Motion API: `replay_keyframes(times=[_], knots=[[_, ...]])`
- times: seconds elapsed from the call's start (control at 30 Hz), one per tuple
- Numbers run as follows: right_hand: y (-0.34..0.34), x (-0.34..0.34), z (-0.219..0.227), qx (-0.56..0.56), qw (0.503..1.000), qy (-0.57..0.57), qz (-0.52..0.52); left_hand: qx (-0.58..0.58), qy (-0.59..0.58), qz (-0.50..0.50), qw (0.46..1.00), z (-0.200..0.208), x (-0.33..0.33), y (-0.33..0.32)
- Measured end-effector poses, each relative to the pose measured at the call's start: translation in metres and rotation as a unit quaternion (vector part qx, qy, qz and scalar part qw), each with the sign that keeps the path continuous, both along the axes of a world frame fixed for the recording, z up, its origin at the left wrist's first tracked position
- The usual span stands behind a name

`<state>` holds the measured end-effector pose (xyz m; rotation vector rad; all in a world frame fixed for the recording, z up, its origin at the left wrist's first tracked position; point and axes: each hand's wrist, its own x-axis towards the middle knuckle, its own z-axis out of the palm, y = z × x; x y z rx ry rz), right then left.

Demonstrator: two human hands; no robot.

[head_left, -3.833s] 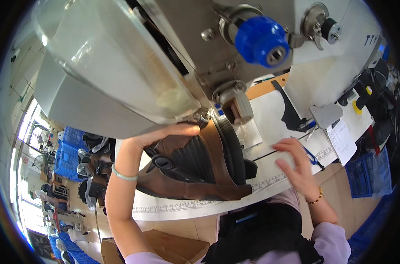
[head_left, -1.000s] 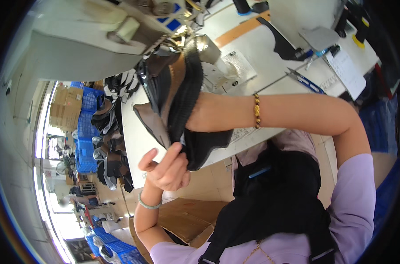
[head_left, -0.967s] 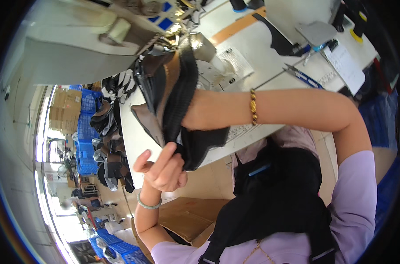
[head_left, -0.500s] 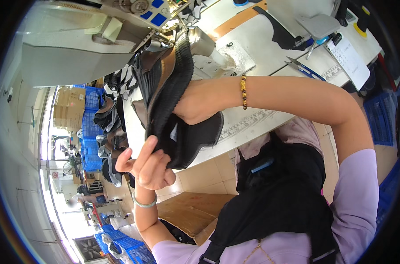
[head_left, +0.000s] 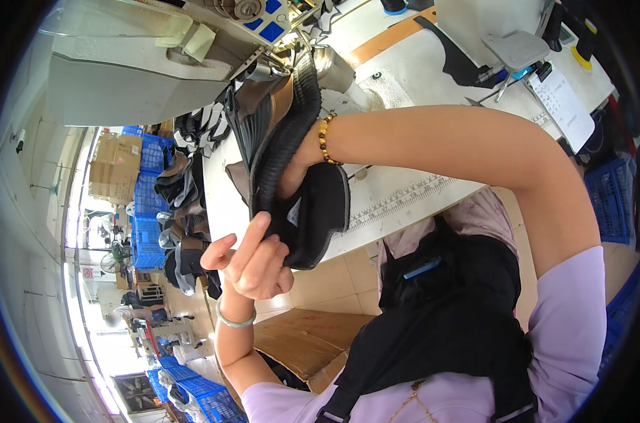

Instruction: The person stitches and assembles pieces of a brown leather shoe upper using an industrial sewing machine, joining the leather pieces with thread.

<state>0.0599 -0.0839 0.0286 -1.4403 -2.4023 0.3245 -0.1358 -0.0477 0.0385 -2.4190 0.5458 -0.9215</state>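
A black and brown boot upper (head_left: 303, 95), with a ribbed, padded-looking band, hangs from the sewing machine's working end over the table edge. My right hand (head_left: 296, 168) reaches into its folds and is closed on it; the fingertips are hidden by the material. A dark flap (head_left: 327, 211) of the upper spreads below that wrist. My left hand (head_left: 253, 264) is at the lower end of the upper, its index finger stretched against the black edge. The thumb stands apart and the other fingers are curled, with nothing visibly gripped.
The sewing machine's grey body (head_left: 137, 84) fills the upper left. On the white table (head_left: 404, 70) lie a ruler strip (head_left: 404, 197), a black cut piece (head_left: 457, 60) and a clipboard with paper (head_left: 563, 106). Stacked uppers (head_left: 182, 187) and blue crates (head_left: 147, 240) stand left; a cardboard box (head_left: 309, 338) sits below.
The view has shifted slightly. My right hand has moved deeper into the upper's folds, its bracelet now near the ribbed band. The left hand keeps its pose at the lower edge.
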Motion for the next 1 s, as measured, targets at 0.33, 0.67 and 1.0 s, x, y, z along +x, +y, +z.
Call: replay_keyframes(times=[0.33, 0.67, 1.0], knots=[[0.032, -0.004, -0.039, 0.056, 0.996, 0.021, 0.067, 0.001, -0.003, -0.029, 1.000, -0.005, 0.000, 0.001], [-0.058, -0.012, -0.052, 0.364, 0.929, -0.062, -0.034, 0.028, 0.019, -0.108, 0.994, -0.014, 0.010, 0.009], [-0.021, -0.024, -0.060, 0.345, 0.934, 0.071, -0.063, 0.050, 0.048, -0.197, 0.978, -0.003, 0.022, 0.008]])
